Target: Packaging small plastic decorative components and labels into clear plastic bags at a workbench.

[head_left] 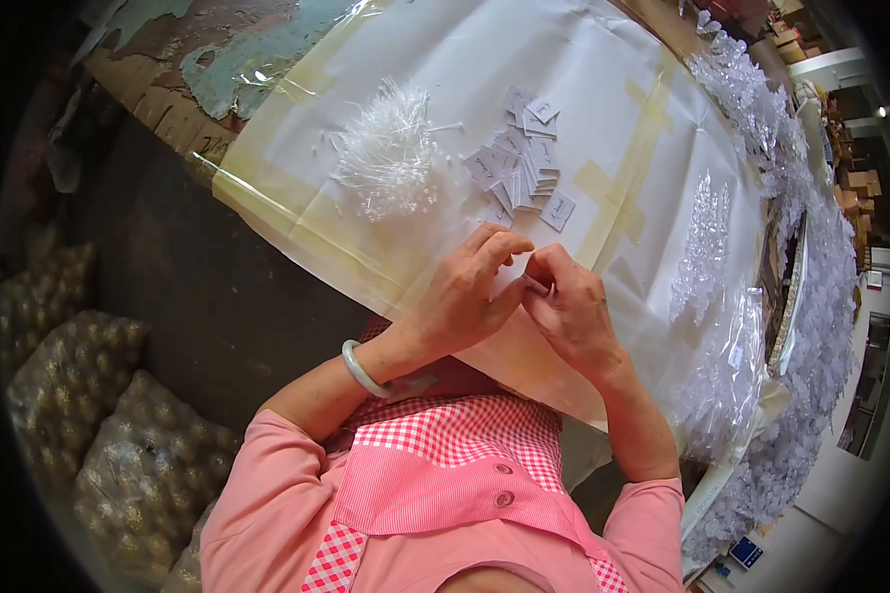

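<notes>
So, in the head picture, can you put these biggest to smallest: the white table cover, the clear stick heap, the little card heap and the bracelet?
1. White table cover, easily largest
2. Clear stick heap and little card heap: too alike to rank
3. Bracelet, smallest

Stick heap [388, 158] and cards [524, 153] pretty much clog mid-table [603, 119], but there's a decent bare lane right of the cards until the clear strands [702, 247] block it.
</notes>
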`<state>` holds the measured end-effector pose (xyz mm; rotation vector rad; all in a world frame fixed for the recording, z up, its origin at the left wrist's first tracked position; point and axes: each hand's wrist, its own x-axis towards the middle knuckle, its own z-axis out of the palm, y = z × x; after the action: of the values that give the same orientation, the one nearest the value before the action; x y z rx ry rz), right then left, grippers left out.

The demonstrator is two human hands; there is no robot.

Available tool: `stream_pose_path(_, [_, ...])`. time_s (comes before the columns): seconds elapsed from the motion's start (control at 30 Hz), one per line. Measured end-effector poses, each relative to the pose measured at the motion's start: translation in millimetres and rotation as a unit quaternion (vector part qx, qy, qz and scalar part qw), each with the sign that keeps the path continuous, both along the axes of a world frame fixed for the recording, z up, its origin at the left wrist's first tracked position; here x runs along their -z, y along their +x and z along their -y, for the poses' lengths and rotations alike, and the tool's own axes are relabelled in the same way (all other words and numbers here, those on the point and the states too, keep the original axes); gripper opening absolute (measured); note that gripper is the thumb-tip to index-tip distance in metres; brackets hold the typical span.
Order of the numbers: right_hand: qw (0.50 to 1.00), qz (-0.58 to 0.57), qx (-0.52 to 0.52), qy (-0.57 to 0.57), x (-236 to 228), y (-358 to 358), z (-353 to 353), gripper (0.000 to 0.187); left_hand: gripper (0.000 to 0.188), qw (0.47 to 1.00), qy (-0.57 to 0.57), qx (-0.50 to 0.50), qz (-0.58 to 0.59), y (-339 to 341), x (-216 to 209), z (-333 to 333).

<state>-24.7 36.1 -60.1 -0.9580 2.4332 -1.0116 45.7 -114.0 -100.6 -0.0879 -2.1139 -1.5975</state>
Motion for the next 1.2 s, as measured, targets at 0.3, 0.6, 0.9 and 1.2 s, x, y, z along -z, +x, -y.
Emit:
stream_pose_path(0.3, [0.962, 0.229, -0.148, -0.016, -39.9, -64.1, 13.4, 0.018, 0.017, 0.996, 0.044, 0.032, 0.071, 19.7, -13.5, 17.6])
stream_pose_path(0.6, [0.991, -0.091, -0.098, -0.029, -14.2, -55.0, 84.8, 0.017, 0.011, 0.978, -0.193, -0.024, -0.080, 32.7, -22.1, 49.0])
stream_pose_path(0.9, [0.977, -0.164, -0.127, 0.053, 1.4, -39.8, 82.8, 0.012, 0.011, 0.962, -0.259, -0.072, 0.042, 15.2, -8.2, 75.0])
stream_pose_path(1.2, [0.998, -0.047, -0.039, 0.035, -22.7, -16.2, -5.0, 0.011, 0.011, 0.966, -0.218, -0.130, -0.041, 16.5, -30.6, 57.0])
